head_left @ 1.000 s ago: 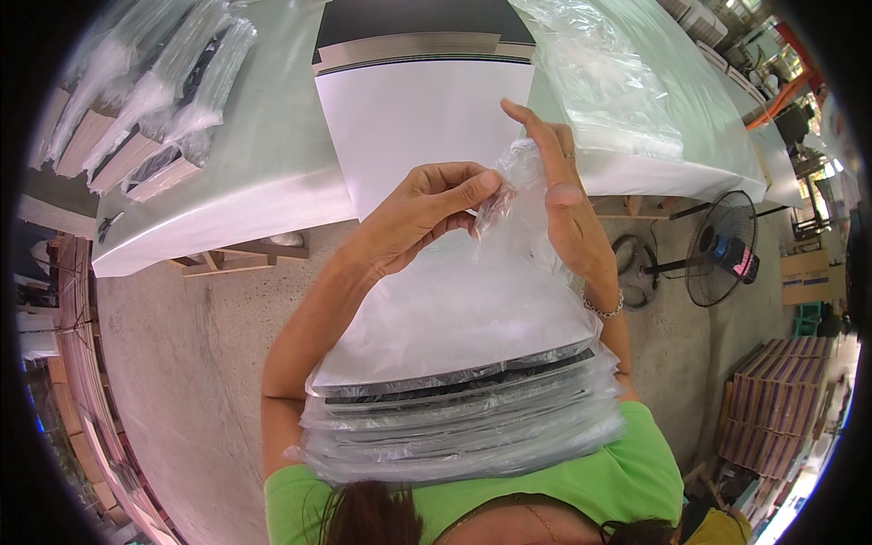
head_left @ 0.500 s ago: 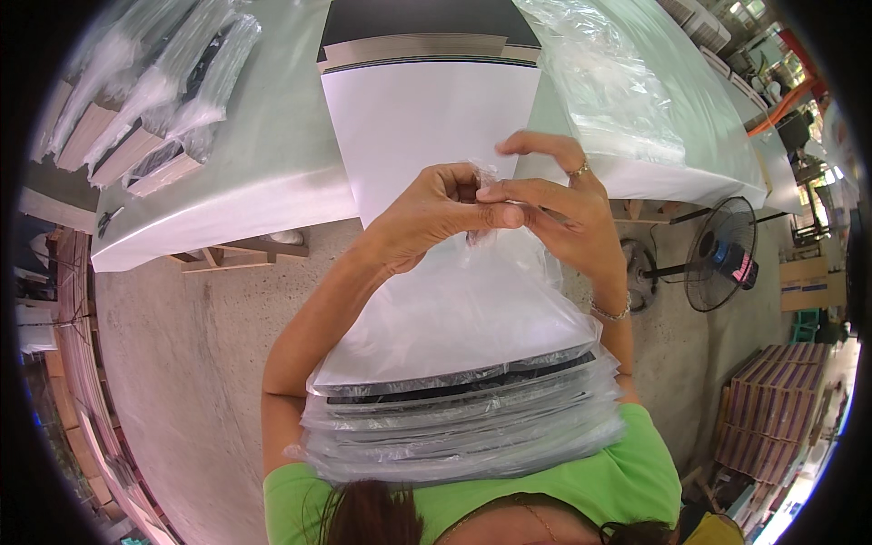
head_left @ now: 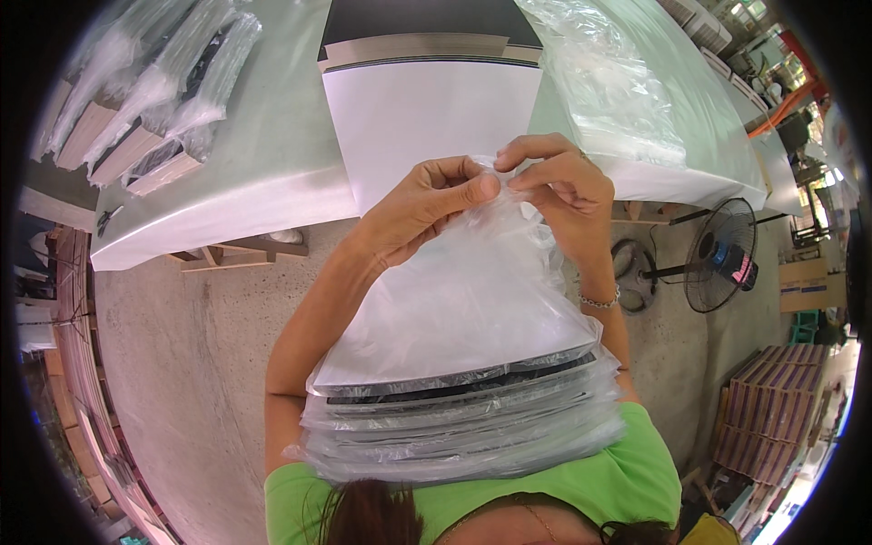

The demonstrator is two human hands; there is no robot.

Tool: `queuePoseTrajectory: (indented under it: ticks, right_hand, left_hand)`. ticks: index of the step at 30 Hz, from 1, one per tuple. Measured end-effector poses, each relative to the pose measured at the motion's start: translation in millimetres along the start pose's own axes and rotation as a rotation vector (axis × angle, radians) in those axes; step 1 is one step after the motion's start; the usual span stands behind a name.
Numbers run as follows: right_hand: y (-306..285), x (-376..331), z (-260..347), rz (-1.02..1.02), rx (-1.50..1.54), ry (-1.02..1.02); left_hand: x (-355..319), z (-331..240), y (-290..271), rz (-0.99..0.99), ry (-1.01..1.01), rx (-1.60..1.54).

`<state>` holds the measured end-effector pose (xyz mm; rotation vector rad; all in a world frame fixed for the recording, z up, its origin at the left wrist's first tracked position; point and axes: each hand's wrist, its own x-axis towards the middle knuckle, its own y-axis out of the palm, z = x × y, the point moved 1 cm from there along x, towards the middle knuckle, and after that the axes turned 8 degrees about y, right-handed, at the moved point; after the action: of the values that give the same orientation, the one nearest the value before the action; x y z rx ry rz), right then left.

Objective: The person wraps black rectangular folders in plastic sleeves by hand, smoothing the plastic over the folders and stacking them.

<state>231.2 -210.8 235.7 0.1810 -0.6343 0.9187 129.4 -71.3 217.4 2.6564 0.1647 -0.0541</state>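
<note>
A clear plastic bag [head_left: 445,282] stretches from a bundle of flat sheets [head_left: 463,377] close to my body up to my hands. My left hand [head_left: 422,200] is closed on the bag's gathered top end, thumb laid along it. Facing it, my right hand [head_left: 568,186] pinches the same bunched plastic between thumb and fingers, with a fingertip almost touching my left hand's. A dark edge shows through the film on the bundle, and below it lie several more layers of plastic-wrapped sheets. Beyond my hands stands a tall stack of white and black boards [head_left: 431,113] at the table edge.
A pale cloth-covered table [head_left: 272,118] spans the far side. Several plastic-wrapped board bundles [head_left: 145,136] lie on its left, near a small pair of scissors [head_left: 109,218]. Loose plastic film [head_left: 627,100] covers its right part. A fan [head_left: 722,254] stands at right, and stacked cartons [head_left: 772,413] lower right.
My left thumb has moved up and left along the plastic. My right hand's raised index finger has come down toward the bag's gathered top, and its wrist has shifted slightly left.
</note>
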Motion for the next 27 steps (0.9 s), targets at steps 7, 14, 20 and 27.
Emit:
queuePoseTrajectory:
  ticks: [7, 14, 20, 27]
  right_hand:
    - [-20, -9, -13, -0.103, 0.253, 0.161]
    - [8, 2, -11, -0.073, 0.036, 0.373]
    - [-20, -15, -33, 0.478, 0.329, 0.795]
    - [-13, -29, -46, -0.334, 1.082, 0.567]
  left_hand:
    - [3, 6, -36, -0.329, 0.311, 0.049]
    - [-4, 7, 8, 0.132, 0.582, 1.167]
    - [-2, 1, -21, -0.108, 0.222, -0.185]
    - [-8, 24, -35, 0.281, -0.114, -0.273]
